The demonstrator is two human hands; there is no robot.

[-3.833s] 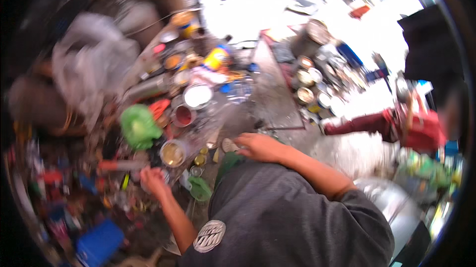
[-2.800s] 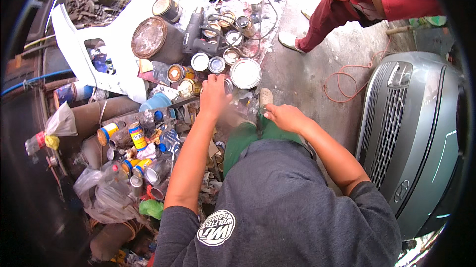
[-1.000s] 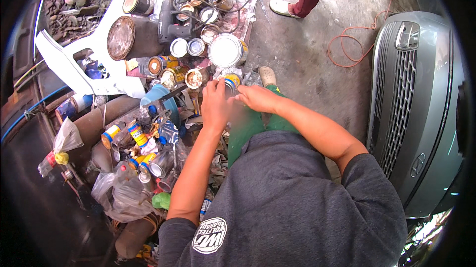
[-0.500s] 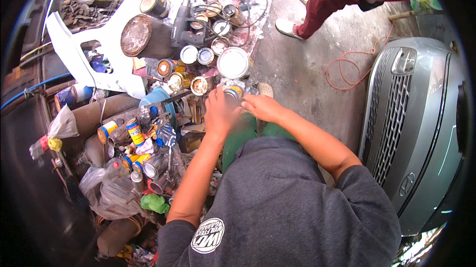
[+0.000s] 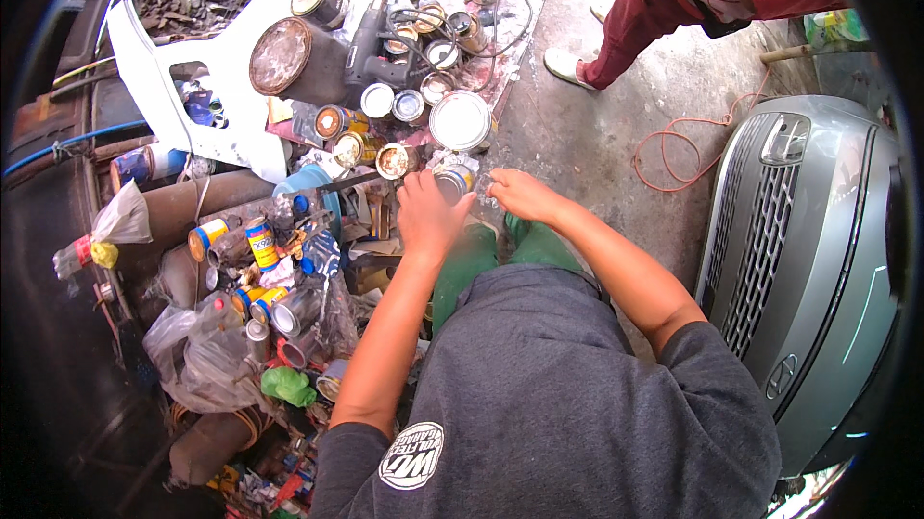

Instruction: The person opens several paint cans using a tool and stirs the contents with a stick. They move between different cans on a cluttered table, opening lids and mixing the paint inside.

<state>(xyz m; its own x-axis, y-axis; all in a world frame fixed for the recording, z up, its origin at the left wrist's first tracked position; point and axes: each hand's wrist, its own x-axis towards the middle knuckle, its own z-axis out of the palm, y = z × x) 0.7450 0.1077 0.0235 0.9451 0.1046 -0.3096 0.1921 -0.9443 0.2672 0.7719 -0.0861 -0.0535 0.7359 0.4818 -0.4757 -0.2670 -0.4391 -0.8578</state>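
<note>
The left hand (image 5: 426,219) was wrapped around a small tin (image 5: 452,181), held low among the paint cans (image 5: 385,105). The right hand (image 5: 517,194) pinched at its rim, fingers together. Keeping the tin upright and steady looked wise.

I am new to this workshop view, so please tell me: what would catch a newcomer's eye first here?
First, the two hands meeting in the middle: the left hand grips a small metal can while the right hand touches its far side. Behind them spreads a dense clutter of paint tins, with a large white-lidded can standing out. At the right edge lies a silver car grille, and a person in red trousers stands above.
</note>
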